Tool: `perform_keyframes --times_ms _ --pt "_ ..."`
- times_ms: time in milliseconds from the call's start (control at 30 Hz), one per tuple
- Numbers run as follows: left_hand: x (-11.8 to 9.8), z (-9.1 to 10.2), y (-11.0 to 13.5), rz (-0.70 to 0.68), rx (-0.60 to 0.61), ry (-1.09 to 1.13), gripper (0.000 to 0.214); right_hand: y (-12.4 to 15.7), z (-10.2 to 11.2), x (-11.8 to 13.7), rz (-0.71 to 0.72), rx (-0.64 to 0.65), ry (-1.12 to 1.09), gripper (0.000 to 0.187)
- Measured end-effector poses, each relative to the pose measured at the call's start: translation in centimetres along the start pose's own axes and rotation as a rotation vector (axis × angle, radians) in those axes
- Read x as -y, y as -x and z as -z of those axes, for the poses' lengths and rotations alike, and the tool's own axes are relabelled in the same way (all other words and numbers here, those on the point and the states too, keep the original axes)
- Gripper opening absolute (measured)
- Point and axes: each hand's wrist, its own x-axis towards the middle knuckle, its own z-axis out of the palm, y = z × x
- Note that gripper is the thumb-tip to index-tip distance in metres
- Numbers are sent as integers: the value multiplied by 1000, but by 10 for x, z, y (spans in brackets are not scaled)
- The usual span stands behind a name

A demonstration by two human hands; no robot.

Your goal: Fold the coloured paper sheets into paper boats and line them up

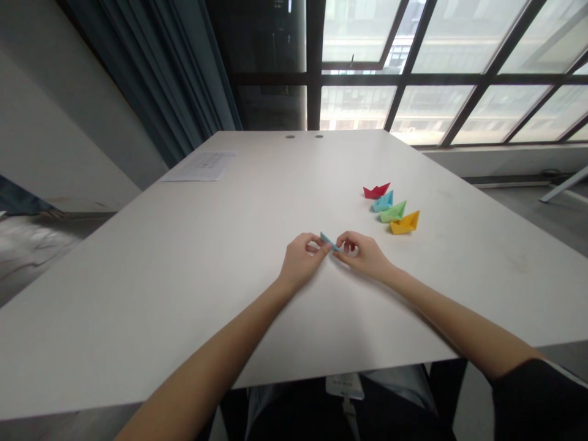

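Note:
Between my two hands is a small piece of folded light-blue paper (327, 240), held just above the white table. My left hand (305, 257) pinches its left part between thumb and fingers. On the other side, my right hand (361, 252) grips its right end with thumb and fingertips. Parts of the paper are covered by my fingers, so its full shape is hidden. Beyond my right hand, folded paper boats stand in a slanting row: a red boat (376, 191), a blue boat (383, 202), a green boat (393, 212) and a yellow boat (405, 223).
A printed sheet (201, 166) lies at the far left of the white table (184, 257). Two round holes are set near the table's far edge. Behind it are a blue curtain (160, 67) and large windows. A badge (344, 386) hangs below the near edge.

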Motion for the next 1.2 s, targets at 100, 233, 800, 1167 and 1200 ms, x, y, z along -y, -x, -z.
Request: perform_keyframes --times_ms 100,233,800,1167,1200 --pt "1 0 -2 159 61 192 28 1 -2 2 -4 26 -59 14" --pt "2 0 -4 196 80 310 30 1 -4 3 -81 76 -200 19" --pt "4 0 -3 -3 59 358 18 -4 -7 -5 -277 -18 -661 24" --pt "-7 0 -5 329 100 687 29 -5 -6 -7 -304 -60 -729 23" --pt "-7 0 -5 308 87 666 31 -4 -6 -5 -292 -46 -731 22"
